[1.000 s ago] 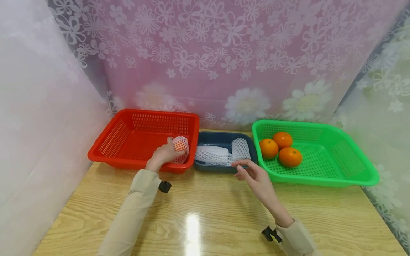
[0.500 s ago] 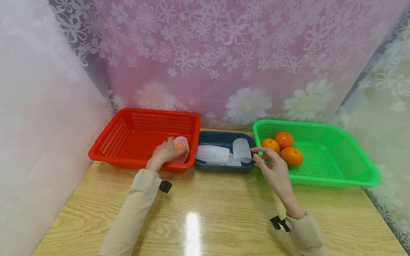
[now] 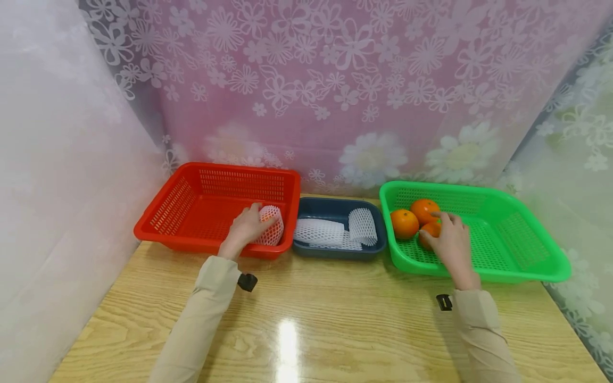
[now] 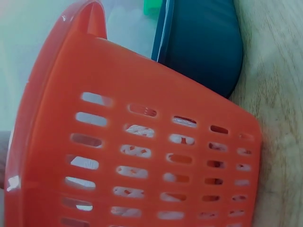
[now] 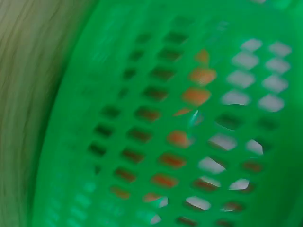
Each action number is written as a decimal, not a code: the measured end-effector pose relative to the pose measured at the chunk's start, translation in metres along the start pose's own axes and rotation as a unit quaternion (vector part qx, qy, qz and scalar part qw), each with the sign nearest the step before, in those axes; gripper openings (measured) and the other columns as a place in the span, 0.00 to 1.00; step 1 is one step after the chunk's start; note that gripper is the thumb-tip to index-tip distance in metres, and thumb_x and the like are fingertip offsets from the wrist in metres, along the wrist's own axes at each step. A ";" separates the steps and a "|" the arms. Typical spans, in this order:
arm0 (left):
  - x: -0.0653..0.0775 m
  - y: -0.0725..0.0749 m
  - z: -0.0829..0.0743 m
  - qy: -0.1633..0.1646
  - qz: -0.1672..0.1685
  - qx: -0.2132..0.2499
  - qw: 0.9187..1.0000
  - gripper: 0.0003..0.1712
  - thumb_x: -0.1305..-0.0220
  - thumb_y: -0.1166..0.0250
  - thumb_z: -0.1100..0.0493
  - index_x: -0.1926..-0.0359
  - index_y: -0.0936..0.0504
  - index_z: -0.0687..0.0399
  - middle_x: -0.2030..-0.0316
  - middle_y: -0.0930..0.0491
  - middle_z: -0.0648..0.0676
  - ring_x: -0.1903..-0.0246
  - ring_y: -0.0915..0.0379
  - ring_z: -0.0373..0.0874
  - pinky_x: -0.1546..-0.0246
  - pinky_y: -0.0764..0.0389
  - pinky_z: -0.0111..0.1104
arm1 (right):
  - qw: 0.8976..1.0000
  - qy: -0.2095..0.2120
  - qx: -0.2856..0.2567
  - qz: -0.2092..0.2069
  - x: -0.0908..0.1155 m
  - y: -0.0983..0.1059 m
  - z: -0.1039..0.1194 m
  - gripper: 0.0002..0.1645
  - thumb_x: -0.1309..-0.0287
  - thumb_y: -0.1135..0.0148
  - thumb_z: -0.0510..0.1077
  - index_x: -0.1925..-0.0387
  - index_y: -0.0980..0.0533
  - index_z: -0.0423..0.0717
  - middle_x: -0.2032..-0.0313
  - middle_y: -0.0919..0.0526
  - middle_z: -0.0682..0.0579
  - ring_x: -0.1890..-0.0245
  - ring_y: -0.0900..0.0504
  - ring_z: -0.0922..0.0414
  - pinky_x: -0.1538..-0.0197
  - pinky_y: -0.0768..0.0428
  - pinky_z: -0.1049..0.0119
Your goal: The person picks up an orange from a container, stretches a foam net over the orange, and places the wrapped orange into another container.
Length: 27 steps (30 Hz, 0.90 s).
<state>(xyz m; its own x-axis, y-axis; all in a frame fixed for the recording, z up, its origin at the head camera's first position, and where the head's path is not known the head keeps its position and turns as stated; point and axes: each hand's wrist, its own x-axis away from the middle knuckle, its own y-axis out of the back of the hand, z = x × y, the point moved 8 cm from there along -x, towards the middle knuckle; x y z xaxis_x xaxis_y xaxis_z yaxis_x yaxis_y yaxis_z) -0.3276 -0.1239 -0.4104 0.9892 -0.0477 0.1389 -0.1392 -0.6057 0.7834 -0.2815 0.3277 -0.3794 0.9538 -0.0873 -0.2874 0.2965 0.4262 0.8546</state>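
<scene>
My left hand (image 3: 244,229) reaches into the red basket (image 3: 184,243) and holds an orange in a white foam net (image 3: 272,234) at its right end, thumb across the net. In the left wrist view the basket wall (image 4: 113,71) hides that hand's fingers, and bits of net show through the slots. Over the green basket (image 3: 517,268), my right hand (image 3: 454,242) has thumb and fingers around the front orange (image 3: 429,234). Two more oranges, a left one (image 3: 404,224) and a back one (image 3: 424,209), sit close by. Orange patches (image 5: 196,96) show through the green mesh in the blurred right wrist view.
Between the baskets stands a dark blue tub (image 3: 335,254) with foam nets, one lying flat (image 3: 318,232) and one standing up (image 3: 362,226). All three containers are on a wooden table (image 3: 335,314), with a flowered curtain (image 3: 297,80) behind.
My right hand has moved right, from the front of the blue tub into the green basket and onto the front orange. The left hand stays at the net-wrapped orange, its thumb shifted slightly.
</scene>
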 end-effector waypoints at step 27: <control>0.027 0.038 -0.031 -0.156 -0.216 0.104 0.958 0.21 0.27 0.38 0.55 0.38 0.23 0.56 0.42 0.21 0.59 0.44 0.25 0.56 0.47 0.23 0.52 | 1.000 -0.014 0.017 0.002 0.006 0.010 0.004 0.37 0.39 0.31 0.43 0.33 0.34 0.36 0.41 0.39 0.17 0.51 0.36 0.21 0.57 0.31 0.33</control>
<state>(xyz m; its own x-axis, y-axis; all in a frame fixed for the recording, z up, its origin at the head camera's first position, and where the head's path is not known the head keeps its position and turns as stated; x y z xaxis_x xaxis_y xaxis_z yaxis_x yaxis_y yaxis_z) -0.3080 -0.1233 -0.3581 0.9226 0.0287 -0.3846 0.2678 -0.7654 0.5852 -0.2730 0.3283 -0.3707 0.9558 -0.1117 -0.2719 0.2938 0.3954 0.8703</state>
